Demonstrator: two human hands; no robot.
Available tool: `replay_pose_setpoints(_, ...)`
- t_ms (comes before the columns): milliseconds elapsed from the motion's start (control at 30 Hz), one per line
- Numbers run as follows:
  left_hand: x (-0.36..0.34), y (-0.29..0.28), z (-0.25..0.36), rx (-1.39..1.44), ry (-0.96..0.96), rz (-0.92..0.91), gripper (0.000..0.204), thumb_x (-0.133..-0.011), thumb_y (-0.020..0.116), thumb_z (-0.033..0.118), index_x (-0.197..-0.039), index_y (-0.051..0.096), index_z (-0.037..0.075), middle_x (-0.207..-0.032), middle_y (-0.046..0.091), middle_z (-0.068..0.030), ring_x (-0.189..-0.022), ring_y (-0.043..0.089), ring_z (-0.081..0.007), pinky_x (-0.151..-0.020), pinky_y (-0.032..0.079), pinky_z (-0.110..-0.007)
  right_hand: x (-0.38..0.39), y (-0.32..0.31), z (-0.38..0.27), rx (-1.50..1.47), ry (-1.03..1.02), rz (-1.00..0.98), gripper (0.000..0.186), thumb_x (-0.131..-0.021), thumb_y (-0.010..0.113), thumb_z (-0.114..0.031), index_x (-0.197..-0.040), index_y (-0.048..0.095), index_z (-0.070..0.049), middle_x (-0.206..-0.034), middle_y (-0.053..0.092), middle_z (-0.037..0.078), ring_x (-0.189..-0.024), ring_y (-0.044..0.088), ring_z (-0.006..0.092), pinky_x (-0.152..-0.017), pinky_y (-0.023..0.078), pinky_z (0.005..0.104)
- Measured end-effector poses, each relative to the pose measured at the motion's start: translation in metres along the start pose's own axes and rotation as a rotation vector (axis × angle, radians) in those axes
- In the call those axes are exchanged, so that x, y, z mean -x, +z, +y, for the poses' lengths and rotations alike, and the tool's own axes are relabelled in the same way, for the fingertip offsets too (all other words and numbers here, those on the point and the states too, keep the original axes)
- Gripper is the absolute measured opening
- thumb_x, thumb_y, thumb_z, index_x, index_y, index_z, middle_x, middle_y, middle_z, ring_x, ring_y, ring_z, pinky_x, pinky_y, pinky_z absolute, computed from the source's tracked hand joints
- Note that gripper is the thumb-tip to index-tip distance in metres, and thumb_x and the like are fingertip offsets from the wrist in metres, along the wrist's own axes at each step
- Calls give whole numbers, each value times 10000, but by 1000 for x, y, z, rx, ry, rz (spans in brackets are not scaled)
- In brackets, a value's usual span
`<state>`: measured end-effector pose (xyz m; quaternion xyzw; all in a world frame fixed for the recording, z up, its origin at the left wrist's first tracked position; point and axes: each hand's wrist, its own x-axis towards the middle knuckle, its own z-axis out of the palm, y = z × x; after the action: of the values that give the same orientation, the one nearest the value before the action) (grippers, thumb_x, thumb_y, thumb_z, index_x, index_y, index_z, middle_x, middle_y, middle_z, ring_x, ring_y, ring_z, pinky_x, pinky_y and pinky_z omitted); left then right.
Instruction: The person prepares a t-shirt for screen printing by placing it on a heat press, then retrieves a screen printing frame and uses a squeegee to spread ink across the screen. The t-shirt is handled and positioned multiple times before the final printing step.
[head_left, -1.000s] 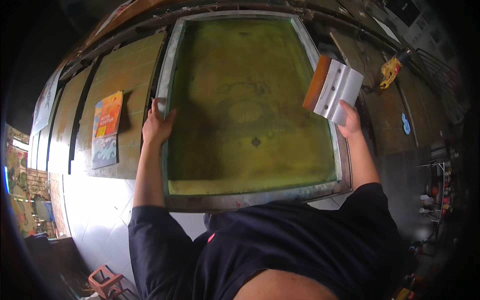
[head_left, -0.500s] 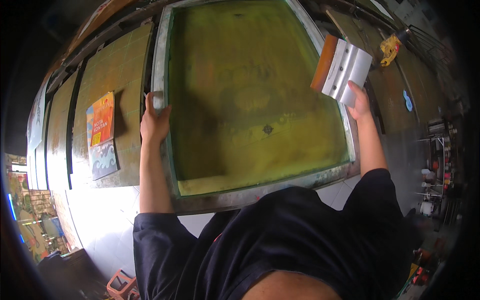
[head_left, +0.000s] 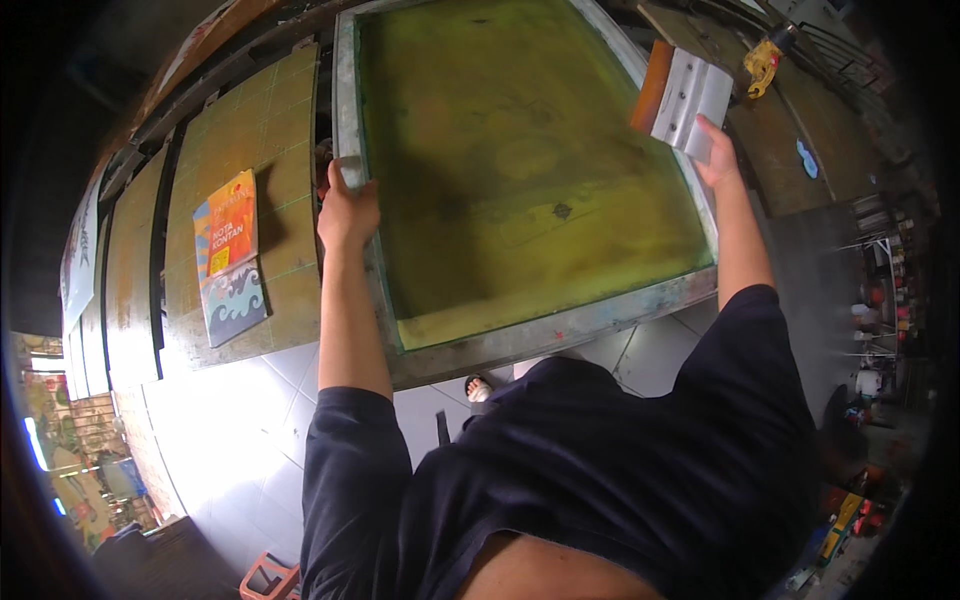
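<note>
In front of me lies a large silk-screen printing screen, its mesh (head_left: 500, 230) yellow-green and its frame (head_left: 560, 328) grey metal. Faint dark stencil marks show on the mesh. My left hand (head_left: 348, 212) is closed around the frame's left side rail, thumb on the inner edge. My right hand (head_left: 718, 155) grips a squeegee (head_left: 690, 100) by its silver metal holder. The squeegee's orange-brown blade points left, tilted in the air over the frame's right rail. Whether my right hand also touches the rail cannot be made out.
Printing boards (head_left: 240, 110) with green grid lines stand left, one bearing an orange and blue receipt book (head_left: 232, 240). On the right-hand boards are a yellow tool (head_left: 765, 70) and a small blue piece (head_left: 807, 158). A foot (head_left: 478, 387) shows below the frame; an orange stool (head_left: 270, 578) sits lower left.
The view has shifted, and a foot now shows under the frame's near edge. Both hands keep their grips. The squeegee sits higher in the picture than before.
</note>
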<state>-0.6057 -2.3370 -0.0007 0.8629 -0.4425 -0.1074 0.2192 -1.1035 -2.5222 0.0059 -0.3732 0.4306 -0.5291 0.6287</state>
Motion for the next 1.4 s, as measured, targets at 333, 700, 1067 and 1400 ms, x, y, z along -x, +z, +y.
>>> replay_pose_setpoints(333, 6, -3, 3, -93, -44, 7, 659, -789, 528, 416, -1345, 258, 189, -1048, 596, -197, -963, 574, -362, -795, 454, -442, 5, 3, 4, 6, -68, -22, 447, -766, 655, -185, -1139, 498, 4, -1063, 563, 105, -989, 543, 236, -874, 423, 365)
replay_pose_setpoints(700, -6, 4, -7, -22, -34, 5, 650, -790, 540, 416, -1339, 246, 228, -1087, 580, -197, -986, 556, -379, -809, 444, -439, 11, 7, 5, -71, -107, -86, 482, -775, 655, -170, -1167, 465, 36, -1094, 540, 118, -1021, 523, 239, -899, 395, 373)
replay_pose_setpoints(1067, -7, 0, -6, 94, -36, -64, 638, -791, 571, 357, -1326, 244, 238, -1137, 547, -208, -1034, 527, -390, -843, 426, -435, 11, 10, 6, 57, -112, -22, 434, -777, 645, -151, -1128, 493, 55, -1056, 565, 126, -952, 562, 232, -833, 446, 355)
replay_pose_setpoints(1400, 1, -4, -4, 167, -78, -85, 649, -792, 579, 326, -1346, 262, 208, -1196, 516, -197, -1079, 505, -380, -876, 415, -421, 15, 14, -1, 19, -91, -44, 460, -787, 643, -191, -1145, 480, 48, -1064, 557, 120, -976, 556, 234, -852, 444, 363)
